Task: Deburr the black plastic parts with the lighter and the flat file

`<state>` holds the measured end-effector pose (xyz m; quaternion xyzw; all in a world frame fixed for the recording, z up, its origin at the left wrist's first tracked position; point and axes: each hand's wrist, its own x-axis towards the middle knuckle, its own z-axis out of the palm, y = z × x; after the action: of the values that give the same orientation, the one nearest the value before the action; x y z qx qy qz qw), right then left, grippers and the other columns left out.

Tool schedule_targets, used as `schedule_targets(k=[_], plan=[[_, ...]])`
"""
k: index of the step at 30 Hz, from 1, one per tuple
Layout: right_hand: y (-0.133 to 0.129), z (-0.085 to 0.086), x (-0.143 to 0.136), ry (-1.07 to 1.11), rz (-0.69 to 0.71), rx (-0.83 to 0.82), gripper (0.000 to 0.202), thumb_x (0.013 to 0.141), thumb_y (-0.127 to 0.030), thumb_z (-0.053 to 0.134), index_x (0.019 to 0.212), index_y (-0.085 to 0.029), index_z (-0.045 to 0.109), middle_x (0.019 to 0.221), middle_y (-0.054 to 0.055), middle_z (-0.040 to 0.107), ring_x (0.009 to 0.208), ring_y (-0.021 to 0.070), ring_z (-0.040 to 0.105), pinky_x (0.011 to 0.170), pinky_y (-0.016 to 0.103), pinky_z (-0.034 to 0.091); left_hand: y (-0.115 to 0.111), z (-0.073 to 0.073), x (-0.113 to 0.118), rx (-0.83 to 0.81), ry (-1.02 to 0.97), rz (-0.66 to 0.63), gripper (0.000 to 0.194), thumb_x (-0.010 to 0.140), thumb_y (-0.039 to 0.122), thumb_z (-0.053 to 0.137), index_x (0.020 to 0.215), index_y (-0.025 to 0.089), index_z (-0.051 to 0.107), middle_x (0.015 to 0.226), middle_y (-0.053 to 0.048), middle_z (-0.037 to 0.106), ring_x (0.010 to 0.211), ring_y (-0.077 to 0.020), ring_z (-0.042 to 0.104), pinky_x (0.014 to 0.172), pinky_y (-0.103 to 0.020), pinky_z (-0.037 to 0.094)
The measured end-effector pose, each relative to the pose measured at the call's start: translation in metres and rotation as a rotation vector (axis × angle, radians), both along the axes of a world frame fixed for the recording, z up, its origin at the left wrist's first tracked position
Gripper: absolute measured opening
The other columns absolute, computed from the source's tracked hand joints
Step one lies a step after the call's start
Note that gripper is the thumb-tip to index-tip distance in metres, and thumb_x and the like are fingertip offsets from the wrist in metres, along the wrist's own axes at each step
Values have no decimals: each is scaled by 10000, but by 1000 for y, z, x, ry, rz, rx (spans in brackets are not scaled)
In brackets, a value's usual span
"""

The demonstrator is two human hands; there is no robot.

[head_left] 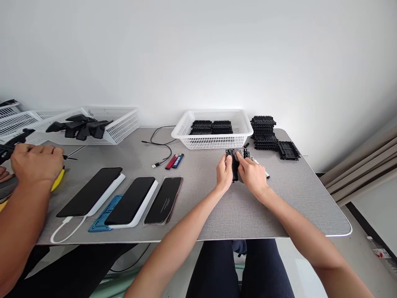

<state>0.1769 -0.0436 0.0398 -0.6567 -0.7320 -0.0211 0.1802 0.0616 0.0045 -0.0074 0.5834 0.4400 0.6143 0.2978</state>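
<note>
A black ridged plastic part [235,164] lies on the grey table in front of the white basket. My left hand [225,171] grips its left side, thumb on top. With the index finger stretched onto the grey patch on its top, my right hand [250,171] presses at the part's right side; its other fingers are curled, and what they hold, if anything, is hidden. Just right of that hand a white and black pen-like item [267,175] shows in part. Similar black parts lie in the white basket [212,142] and in stacks [264,132] to its right.
Three phones [93,190], a blue item [107,213], two lighters [174,161] and a black cable [163,144] occupy the table's left and middle. At far left, a co-worker's hand [35,163] holds a black item near a basket [122,126] of black parts.
</note>
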Motion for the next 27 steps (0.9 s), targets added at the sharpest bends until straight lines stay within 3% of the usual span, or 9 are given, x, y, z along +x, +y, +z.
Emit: schedule_targets(k=[8,13,18,22,24,27], plan=[[-11,5,-13,-158,188,-152,532,1007,-226,349,1531,-191,428,1019,105,734,850,247,697,664,312,453,15,1,-12,-50,-124,150,486,937,651,419,741,214,502,681,5,502,653,-158,472,639,-289,397],[-14,2,-18,-145,238,-168,487,1001,-210,372,1468,-188,508,1024,113,739,902,253,700,700,305,455,28,-2,-23,-45,-182,193,500,917,679,424,758,212,502,719,3,508,690,-160,476,671,-285,401],[-10,2,-12,-41,227,-124,359,975,-218,417,1183,-221,709,980,77,752,887,242,701,707,294,441,29,-7,-24,-40,-170,150,508,912,693,421,751,217,493,711,8,485,679,-157,464,661,-276,404],[-5,3,1,180,165,-58,338,932,-188,421,941,-201,759,836,47,750,776,210,695,714,285,461,25,-4,-23,-38,-112,134,534,894,724,425,741,220,513,678,4,487,657,-165,461,648,-286,408],[-3,2,8,345,140,54,376,945,-186,381,1010,-187,751,909,52,760,821,196,700,767,278,489,23,-2,-22,-36,-91,124,527,891,719,438,770,218,545,705,-8,526,693,-178,498,680,-295,425],[1,-1,15,515,155,243,440,992,-235,325,1257,-163,669,1153,87,727,1020,204,681,881,299,507,17,0,-18,-47,-62,64,499,911,680,444,852,208,598,811,-39,614,799,-203,575,761,-313,454]])
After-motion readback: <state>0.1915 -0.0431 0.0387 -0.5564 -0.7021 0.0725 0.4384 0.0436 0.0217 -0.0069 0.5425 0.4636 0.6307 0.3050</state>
